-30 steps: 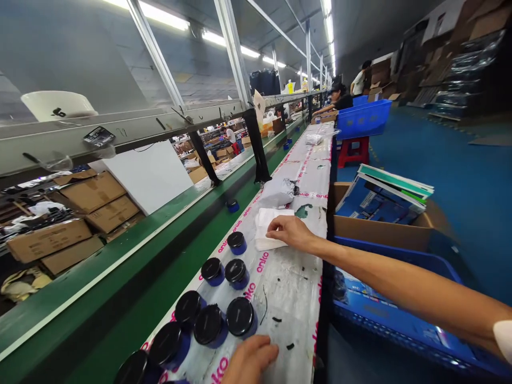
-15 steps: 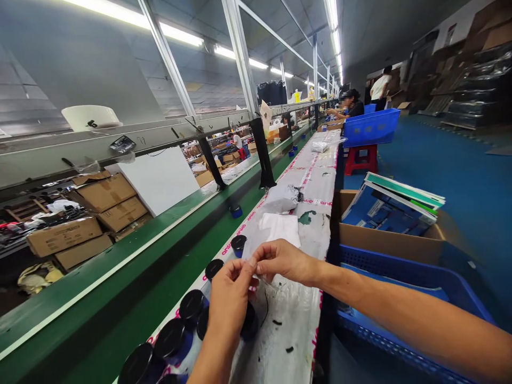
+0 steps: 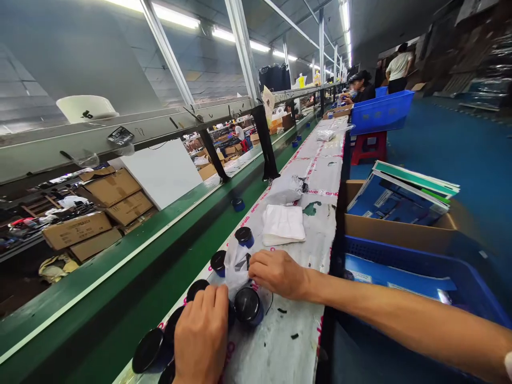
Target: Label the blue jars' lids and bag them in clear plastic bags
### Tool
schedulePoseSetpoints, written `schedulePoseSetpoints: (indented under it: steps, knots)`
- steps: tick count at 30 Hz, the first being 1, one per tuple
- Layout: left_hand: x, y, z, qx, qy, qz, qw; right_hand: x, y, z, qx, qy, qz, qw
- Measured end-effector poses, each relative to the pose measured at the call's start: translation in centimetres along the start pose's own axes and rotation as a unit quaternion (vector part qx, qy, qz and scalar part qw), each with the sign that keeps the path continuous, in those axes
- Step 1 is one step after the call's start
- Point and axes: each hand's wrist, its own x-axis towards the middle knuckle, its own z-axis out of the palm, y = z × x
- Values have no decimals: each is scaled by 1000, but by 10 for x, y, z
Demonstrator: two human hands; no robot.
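Observation:
My right hand (image 3: 278,274) is closed on the edge of a thin, translucent white plastic bag (image 3: 236,266). The bag hangs over the bench among blue jars with black lids. A small dark patch shows at the bag beside my fingertips; I cannot make out what it is. One black-lidded jar (image 3: 247,306) stands just below the bag, between my hands. Fingers curled downward, my left hand (image 3: 203,333) is closed among the nearer jars, and whatever it grips is hidden beneath it. Another jar (image 3: 244,237) stands behind the bag, beside a stack of white sheets (image 3: 283,224).
A green conveyor (image 3: 172,272) runs along the bench's left side, carrying a jar (image 3: 238,204). At right are a blue basket (image 3: 476,288) and a carton (image 3: 400,224) with blue printed packs. Farther back, a blue bin (image 3: 382,112) rests on a red stool (image 3: 370,148); a co-worker sits beyond.
My hands have parted from their pinch together. The left moved down and left to the jars; the right kept the bag, which now hangs wider and lower.

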Motion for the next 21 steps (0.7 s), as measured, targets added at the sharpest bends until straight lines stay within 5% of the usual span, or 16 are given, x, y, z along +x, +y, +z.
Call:
schedulePoseSetpoints:
  steps: [2,4,9,15,21]
  knots:
    - [-9,4,-2,98,26,98,990,-6,-5,3,-14,-27,-7,999]
    - [-15,9,-3,120,24,130,984,-11,-9,3,-2,-45,7,999]
    - [-23,15,-5,46,0,60,997,-19,-13,1,55,-46,37,997]
    - [-28,27,-5,24,-18,65,997,-25,-12,-16,57,-65,-36,996]
    - [-30,46,-16,39,-166,20,985,-45,-18,-23,70,-60,-65,994]
